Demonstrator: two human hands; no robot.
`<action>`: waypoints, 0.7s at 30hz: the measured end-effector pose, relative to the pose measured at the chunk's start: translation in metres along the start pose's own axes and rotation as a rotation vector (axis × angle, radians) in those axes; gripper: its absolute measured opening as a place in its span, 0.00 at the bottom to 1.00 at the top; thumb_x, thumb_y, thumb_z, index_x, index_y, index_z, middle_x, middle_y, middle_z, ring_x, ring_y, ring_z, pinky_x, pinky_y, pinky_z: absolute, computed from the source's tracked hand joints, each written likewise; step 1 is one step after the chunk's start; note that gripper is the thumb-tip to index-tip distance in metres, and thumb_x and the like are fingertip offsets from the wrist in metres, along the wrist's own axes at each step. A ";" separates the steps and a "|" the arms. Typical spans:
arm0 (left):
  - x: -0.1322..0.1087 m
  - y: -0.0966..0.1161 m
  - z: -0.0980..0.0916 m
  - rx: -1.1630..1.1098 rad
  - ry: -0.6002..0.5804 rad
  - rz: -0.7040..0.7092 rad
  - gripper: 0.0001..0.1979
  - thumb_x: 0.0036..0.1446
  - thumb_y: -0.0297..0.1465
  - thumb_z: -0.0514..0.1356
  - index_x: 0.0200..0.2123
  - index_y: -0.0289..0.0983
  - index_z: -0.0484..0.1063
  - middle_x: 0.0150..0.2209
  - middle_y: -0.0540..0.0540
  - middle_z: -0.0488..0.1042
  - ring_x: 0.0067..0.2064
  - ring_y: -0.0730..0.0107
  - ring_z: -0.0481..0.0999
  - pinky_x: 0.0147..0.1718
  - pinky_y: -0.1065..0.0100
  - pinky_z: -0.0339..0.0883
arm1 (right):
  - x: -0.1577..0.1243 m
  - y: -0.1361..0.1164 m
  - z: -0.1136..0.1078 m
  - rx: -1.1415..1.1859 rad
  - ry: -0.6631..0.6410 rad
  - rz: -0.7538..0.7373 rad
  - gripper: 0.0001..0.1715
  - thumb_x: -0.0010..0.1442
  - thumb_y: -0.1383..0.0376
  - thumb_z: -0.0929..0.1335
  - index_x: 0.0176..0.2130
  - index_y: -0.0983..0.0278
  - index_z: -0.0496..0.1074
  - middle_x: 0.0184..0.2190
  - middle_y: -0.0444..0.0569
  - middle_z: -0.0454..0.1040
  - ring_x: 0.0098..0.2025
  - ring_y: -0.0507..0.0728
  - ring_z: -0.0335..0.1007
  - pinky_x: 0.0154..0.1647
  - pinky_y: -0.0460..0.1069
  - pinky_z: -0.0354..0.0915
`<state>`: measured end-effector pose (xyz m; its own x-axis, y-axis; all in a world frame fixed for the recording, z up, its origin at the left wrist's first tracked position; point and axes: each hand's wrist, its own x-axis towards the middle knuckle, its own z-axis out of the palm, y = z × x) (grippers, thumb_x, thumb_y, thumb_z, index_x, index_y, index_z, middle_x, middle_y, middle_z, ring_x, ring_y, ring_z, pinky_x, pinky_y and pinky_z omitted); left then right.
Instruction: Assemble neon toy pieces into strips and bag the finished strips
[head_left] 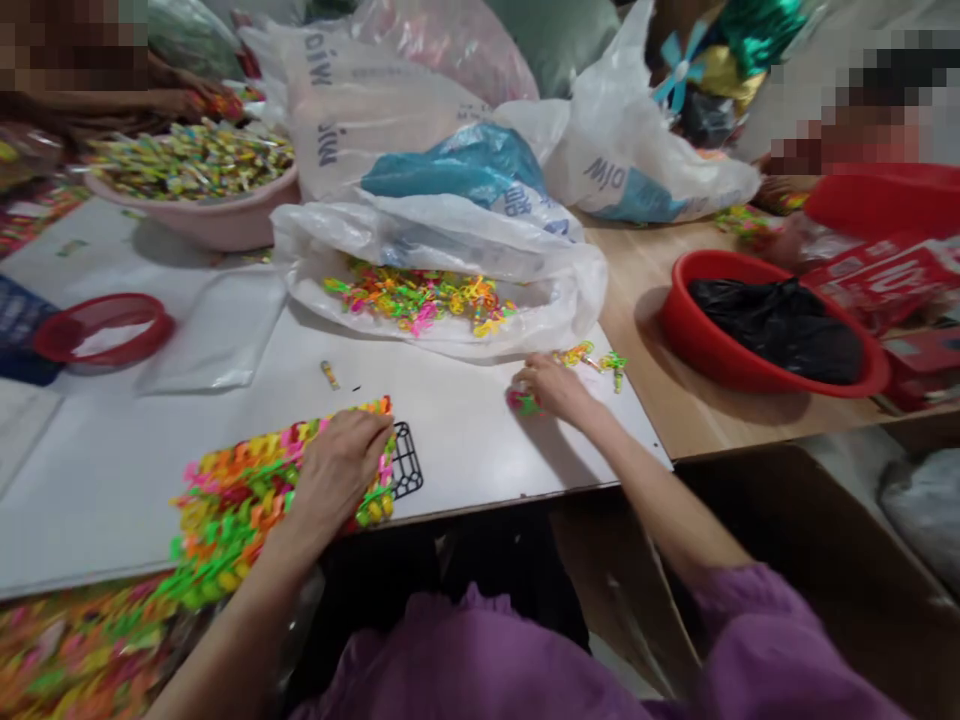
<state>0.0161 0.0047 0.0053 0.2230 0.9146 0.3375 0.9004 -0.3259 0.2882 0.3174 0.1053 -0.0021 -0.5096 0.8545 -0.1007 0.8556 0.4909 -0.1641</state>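
My left hand (pixel 341 465) rests over a dense block of bright plastic pieces (pixel 247 490) in rows. Its fingers are bent together at the block's right end; whatever they pinch is hidden. From under that end sticks out a black plastic grid (pixel 407 460). Further right, my right hand (pixel 551 385) has its fingers closed around small green and pink plastic pieces (pixel 525 401) on the white tabletop. Just beyond it lie more loose yellow and green pieces (pixel 577 354). A white woven sack (pixel 555 300) lies with its mouth towards me, similar pieces inside.
A pink basin (pixel 217 222) heaped with small wrapped items stands back left. Nearby are a red mesh basket (pixel 105 330) and clear plastic bags (pixel 217 330). At right is a red basin (pixel 682 325) holding a black bag. Two people's hands work at the far side.
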 end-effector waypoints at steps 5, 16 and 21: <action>0.009 -0.004 -0.001 0.002 -0.026 -0.054 0.10 0.60 0.31 0.51 0.37 0.36 0.72 0.34 0.45 0.74 0.39 0.65 0.71 0.42 0.65 0.64 | 0.013 0.019 -0.010 -0.176 -0.079 -0.186 0.08 0.58 0.71 0.62 0.35 0.65 0.71 0.36 0.53 0.67 0.40 0.56 0.63 0.36 0.47 0.56; 0.014 -0.001 0.003 0.127 -0.030 -0.066 0.10 0.59 0.25 0.49 0.37 0.35 0.70 0.35 0.43 0.70 0.41 0.62 0.68 0.44 0.63 0.63 | -0.006 -0.155 0.073 1.150 0.101 -0.024 0.04 0.53 0.67 0.61 0.32 0.64 0.62 0.23 0.41 0.65 0.24 0.49 0.59 0.24 0.43 0.56; 0.013 0.005 -0.008 0.091 -0.015 -0.084 0.11 0.60 0.26 0.49 0.38 0.34 0.70 0.36 0.42 0.70 0.42 0.62 0.68 0.45 0.62 0.63 | -0.004 -0.162 0.089 1.062 0.210 -0.089 0.04 0.55 0.67 0.60 0.34 0.63 0.61 0.28 0.45 0.67 0.28 0.51 0.61 0.30 0.46 0.58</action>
<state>0.0201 0.0135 0.0187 0.1502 0.9415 0.3016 0.9462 -0.2253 0.2321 0.1722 0.0072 -0.0623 -0.4539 0.8846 0.1072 0.2493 0.2415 -0.9378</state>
